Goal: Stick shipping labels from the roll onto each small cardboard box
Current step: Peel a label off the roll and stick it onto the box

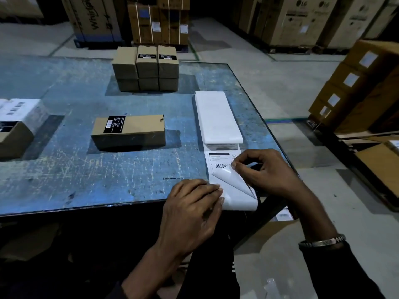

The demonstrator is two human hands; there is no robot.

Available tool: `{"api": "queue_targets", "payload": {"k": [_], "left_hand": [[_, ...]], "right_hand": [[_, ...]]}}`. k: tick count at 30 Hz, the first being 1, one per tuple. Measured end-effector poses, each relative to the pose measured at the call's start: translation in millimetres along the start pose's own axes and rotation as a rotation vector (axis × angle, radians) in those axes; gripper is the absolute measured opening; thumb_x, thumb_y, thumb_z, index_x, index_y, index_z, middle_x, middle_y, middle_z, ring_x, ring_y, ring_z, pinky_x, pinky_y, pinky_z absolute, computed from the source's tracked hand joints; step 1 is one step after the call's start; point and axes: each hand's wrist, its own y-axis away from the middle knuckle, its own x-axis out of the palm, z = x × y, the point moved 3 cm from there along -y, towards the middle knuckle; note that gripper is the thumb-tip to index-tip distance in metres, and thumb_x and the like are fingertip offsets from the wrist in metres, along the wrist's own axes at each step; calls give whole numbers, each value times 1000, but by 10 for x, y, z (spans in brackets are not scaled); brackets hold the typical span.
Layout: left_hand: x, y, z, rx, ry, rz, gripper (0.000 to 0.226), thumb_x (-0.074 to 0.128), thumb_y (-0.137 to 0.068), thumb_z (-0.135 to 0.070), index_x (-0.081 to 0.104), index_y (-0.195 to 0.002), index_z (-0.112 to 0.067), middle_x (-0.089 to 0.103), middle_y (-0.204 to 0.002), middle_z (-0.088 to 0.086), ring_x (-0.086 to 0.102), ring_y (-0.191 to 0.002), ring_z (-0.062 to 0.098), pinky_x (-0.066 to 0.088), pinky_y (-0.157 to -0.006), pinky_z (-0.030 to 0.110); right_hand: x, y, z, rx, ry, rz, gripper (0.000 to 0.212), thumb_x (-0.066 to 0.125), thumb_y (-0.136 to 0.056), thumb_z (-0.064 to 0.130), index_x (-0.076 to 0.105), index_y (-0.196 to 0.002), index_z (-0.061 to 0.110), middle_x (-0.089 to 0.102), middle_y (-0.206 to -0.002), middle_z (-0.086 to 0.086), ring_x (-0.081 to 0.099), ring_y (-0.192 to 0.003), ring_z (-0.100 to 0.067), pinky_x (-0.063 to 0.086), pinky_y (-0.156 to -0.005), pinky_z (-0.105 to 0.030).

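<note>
Big appliance cartons (302, 20) stood on the floor behind a scuffed blue table (86, 169). A stack of small cardboard boxes (146, 69) sat at the table's far side, two top ones showing black labels. One small box (129, 132) lay on its side mid-table, black label on top, well apart from the hands. Another box (15, 128) with a white barcode label sat at the left edge. The white label strip (218, 117) ran along the table's right side toward the near corner. Left hand (194, 208) lay flat, fingers straight, pressing the strip's near end. Right hand (265, 169) pinched the lifted corner of a shipping label (233, 180), peeled partly off the backing, barcode visible. Metal bracelet (321, 241) on the right wrist.
</note>
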Motion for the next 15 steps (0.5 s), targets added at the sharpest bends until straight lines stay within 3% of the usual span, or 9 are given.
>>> {"api": "queue_targets", "payload": {"k": [3, 5, 11, 15], "left_hand": [[6, 46, 55, 6, 39, -18, 18, 76, -98, -25, 84, -113, -20, 79, -120, -11, 72, -113, 15, 53, -100, 39], [7, 52, 50, 8, 51, -27, 18, 76, -98, -24, 84, -113, -19, 79, -120, -11, 72, -112, 15, 55, -99, 39], [0, 5, 23, -4, 55, -21, 16, 75, -97, -27, 85, -107, -21, 79, -114, -14, 68, -104, 18, 55, -92, 38], [-88, -133, 81, -98, 126, 32, 15, 75, -97, -34, 85, -90, -26, 79, -97, -21, 66, -103, 9, 53, -91, 39]], "right_hand": [[-75, -70, -84, -62, 67, -109, 14, 74, -99, 16, 74, -88, 23, 75, -83, 9, 71, -77, -3, 51, -67, -13], [-119, -163, -174, -65, 91, -184, 12, 72, -100, 16, 71, -90, 22, 74, -83, 10, 69, -81, -1, 49, -70, -11], [-228, -498, -373, 51, 0, -346, 17, 69, -100, 17, 68, -83, 23, 67, -69, 18, 57, -63, 2, 44, -63, -14], [-224, -606, -347, 74, 16, -231, 15, 65, -102, 20, 66, -88, 22, 66, -68, 15, 54, -59, 3, 41, -61, -19]]}}
